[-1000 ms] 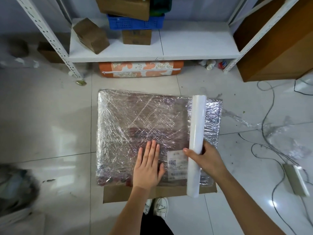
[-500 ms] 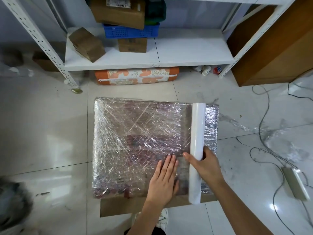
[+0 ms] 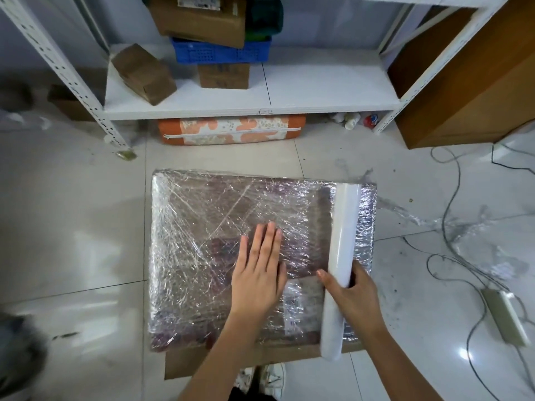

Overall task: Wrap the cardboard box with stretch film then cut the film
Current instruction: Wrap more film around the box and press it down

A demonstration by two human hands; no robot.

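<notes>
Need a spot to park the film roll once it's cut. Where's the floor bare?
Bare tile lies left of the wrapped cardboard box, and in the strip between the box and the orange cushion. Right of the box is crowded: loose film scraps, cables and a power adapter. The right hand grips the film roll; the left hand lies flat on the box.

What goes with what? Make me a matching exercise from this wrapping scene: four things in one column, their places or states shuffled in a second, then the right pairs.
Things:
1. left hand
2. right hand
3. blue crate
4. orange floral cushion

Places or states:
A. on the floor under the shelf
B. flat, fingers straight, on the wrapped cardboard box
C. on the shelf, cartons stacked on it
D. grips the stretch film roll

Pairs: 1-B, 2-D, 3-C, 4-A
</notes>
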